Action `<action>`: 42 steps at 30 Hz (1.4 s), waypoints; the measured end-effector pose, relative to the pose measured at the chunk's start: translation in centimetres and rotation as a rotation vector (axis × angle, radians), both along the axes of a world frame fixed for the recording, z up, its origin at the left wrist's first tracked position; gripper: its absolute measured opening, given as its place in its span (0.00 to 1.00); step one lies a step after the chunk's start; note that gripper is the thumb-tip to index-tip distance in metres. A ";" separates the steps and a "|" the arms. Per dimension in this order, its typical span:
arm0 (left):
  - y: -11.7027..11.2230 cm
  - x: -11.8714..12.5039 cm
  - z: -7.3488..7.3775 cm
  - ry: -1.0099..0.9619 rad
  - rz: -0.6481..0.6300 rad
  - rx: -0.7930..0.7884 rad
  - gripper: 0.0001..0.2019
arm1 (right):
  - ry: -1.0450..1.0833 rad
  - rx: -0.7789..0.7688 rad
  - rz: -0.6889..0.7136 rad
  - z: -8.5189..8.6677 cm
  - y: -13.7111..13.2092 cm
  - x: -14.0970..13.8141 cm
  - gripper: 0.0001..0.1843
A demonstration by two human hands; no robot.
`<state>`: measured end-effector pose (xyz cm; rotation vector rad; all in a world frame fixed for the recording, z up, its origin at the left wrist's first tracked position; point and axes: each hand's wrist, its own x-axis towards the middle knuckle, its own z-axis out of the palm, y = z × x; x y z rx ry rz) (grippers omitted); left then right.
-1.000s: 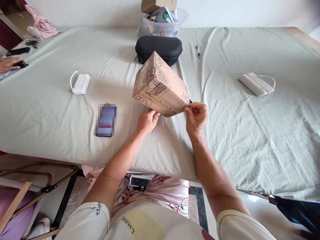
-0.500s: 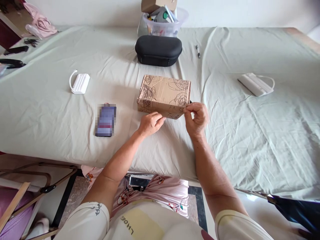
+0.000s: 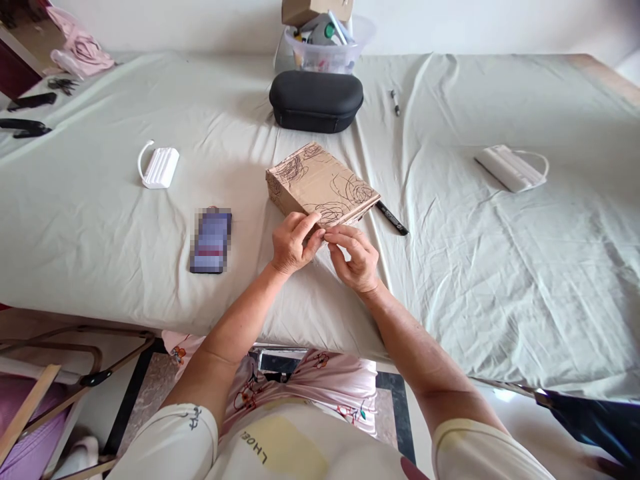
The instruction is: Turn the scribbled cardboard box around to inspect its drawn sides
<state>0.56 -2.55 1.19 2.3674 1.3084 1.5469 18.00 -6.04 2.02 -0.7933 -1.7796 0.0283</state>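
A brown cardboard box [image 3: 325, 183] with black scribbled swirls lies turned at an angle on the cloth-covered table. At its near corner, my left hand [image 3: 295, 243] is closed, with thumb and forefinger gripping the box's edge. Right beside it, my right hand [image 3: 354, 257] pinches at the same corner with bent fingers; whether it holds the cardboard edge or something small there is too small to make out. A black marker [image 3: 391, 218] lies by the right side of the box, one end next to it or under its edge.
Behind the box stands a black zip case [image 3: 317, 100], with a clear plastic tub [image 3: 325, 57] at the wall. A phone [image 3: 213, 240] and a white strapped object [image 3: 161, 167] lie left. Another white strapped object [image 3: 513, 168] is right, and a pen [image 3: 395, 103] lies farther back.
The box has turned clockwise, its right near corner swinging toward me. My right hand moved left, close to my left hand, and the marker is now uncovered.
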 end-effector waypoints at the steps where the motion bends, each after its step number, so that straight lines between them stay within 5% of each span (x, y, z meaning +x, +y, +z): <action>1: 0.0 0.0 0.0 -0.006 0.019 0.004 0.29 | 0.002 0.020 0.018 -0.1 0.0 -0.1 0.16; 9: 0.2 0.2 -0.4 -0.010 0.068 0.004 0.32 | -0.041 0.015 -0.178 -0.6 1.8 2.4 0.19; 18: 0.9 -0.2 -0.7 -0.060 0.037 0.048 0.25 | 0.046 -0.251 -0.434 -2.0 3.9 5.9 0.22; 25: 2.1 -1.1 -0.9 -0.148 0.021 -0.090 0.24 | 0.138 -0.472 -0.411 -2.7 4.3 5.3 0.20; 32: 3.2 -1.4 -2.2 -0.220 0.023 -0.222 0.27 | -0.084 -0.667 -0.407 -3.3 4.7 5.6 0.07; 37: 3.0 -1.3 -2.2 0.011 0.159 -0.488 0.35 | -0.157 -0.691 -0.409 -3.2 4.5 5.3 0.10; 42: 2.6 -1.2 -1.6 0.201 0.221 -0.553 0.33 | -0.134 -0.750 -0.403 -3.0 4.3 5.2 0.11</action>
